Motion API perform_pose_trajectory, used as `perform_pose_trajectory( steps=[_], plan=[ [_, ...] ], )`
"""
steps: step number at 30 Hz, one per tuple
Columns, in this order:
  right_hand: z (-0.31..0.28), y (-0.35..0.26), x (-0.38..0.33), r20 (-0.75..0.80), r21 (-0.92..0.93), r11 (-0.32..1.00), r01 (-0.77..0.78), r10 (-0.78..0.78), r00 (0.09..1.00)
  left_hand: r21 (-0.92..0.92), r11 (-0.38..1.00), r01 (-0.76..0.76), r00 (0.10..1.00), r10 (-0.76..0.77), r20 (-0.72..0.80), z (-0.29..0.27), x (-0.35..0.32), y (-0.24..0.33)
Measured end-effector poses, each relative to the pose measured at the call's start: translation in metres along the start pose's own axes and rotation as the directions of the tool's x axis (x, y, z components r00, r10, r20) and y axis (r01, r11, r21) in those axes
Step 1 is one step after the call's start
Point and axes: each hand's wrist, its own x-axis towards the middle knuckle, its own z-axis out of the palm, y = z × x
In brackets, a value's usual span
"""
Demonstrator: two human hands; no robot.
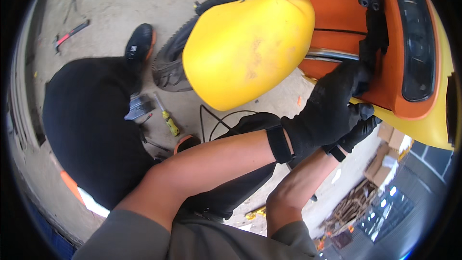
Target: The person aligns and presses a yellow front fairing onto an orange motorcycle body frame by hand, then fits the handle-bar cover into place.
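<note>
Both my hands wear black work gloves and meet at the lower inner edge of the orange front panel (pixel 392 98) of a yellow-and-orange vehicle. My left hand (pixel 332 101) is bent closed beside the black fork bracket (pixel 373 38); most of its fingers are hidden. Just below it, my right hand (pixel 358 132) has its fingers curled under the panel's edge. What either hand grips is hidden. A scuffed yellow mudguard (pixel 250 48) covers the front wheel (pixel 173 62), left of the hands. Chrome fork tubes (pixel 332 54) run from it to the panel.
A person in black (pixel 91 125) crouches at the left. On the concrete floor lie a yellow-handled screwdriver (pixel 167 118), a grey metal part (pixel 139 107) and a red-and-black hammer (pixel 71 34). A thin black cable (pixel 219 121) loops under the mudguard. Cardboard boxes (pixel 382 163) stand at the lower right.
</note>
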Motion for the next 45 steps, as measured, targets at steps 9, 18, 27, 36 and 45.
perform_pose_trajectory(
  steps=[9,18,27,36,45],
  plan=[
    [0.008,-0.011,-0.003,0.019,-0.005,1.0,-0.029,0.029,0.999,0.506,0.782,-0.365,0.921,0.384,0.072,-0.001,0.012,0.006],
    [0.022,0.006,0.004,-0.031,0.246,0.968,-0.053,0.062,0.998,0.526,0.727,-0.441,0.883,0.245,0.401,-0.01,0.032,0.018],
    [0.018,0.017,0.019,0.019,0.228,0.968,0.101,-0.108,0.994,0.485,0.524,-0.7,0.603,0.07,0.795,-0.002,0.041,0.038],
    [0.043,0.009,0.072,0.033,-0.303,0.888,0.345,-0.352,0.936,0.721,0.69,-0.07,0.834,-0.356,0.422,0.011,0.03,0.065],
    [0.078,-0.009,0.079,-0.084,-0.304,0.907,0.29,-0.329,0.941,0.731,0.656,-0.19,0.824,-0.299,0.482,-0.003,0.038,0.065]
  ],
)
